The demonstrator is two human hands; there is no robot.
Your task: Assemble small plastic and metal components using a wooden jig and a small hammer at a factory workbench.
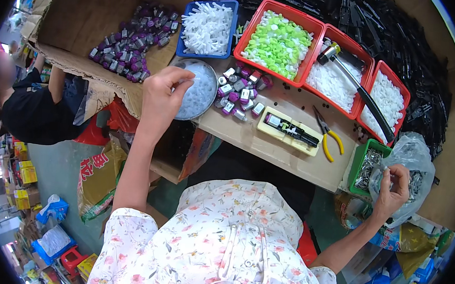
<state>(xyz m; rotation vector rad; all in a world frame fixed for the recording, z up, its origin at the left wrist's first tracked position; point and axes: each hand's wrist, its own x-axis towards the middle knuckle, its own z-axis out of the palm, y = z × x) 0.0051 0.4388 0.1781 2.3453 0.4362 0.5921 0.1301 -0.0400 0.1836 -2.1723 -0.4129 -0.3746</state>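
My left hand (162, 97) is raised over the edge of a round metal dish (199, 94) of small translucent pieces. Its thumb and forefinger are pinched together; whatever is between them is too small to name. At the right, my right hand (393, 191) is pinched closed beside a clear plastic bag (417, 173) of grey metal parts, its fingertips on something tiny. The green tray (358, 171) of small metal parts is just left of that hand. Between my hands, a cream fixture block (271, 130) holds a partly assembled black mechanism (292, 130).
Yellow-handled pliers (332, 142) lie right of the block. Small purple-and-silver motors (239, 92) are piled on the cardboard; more fill a carton (87, 19). Behind stand a blue tray (232, 30) and red trays (312, 52), a hammer (362, 94) across two. Another person (38, 106) sits far left.
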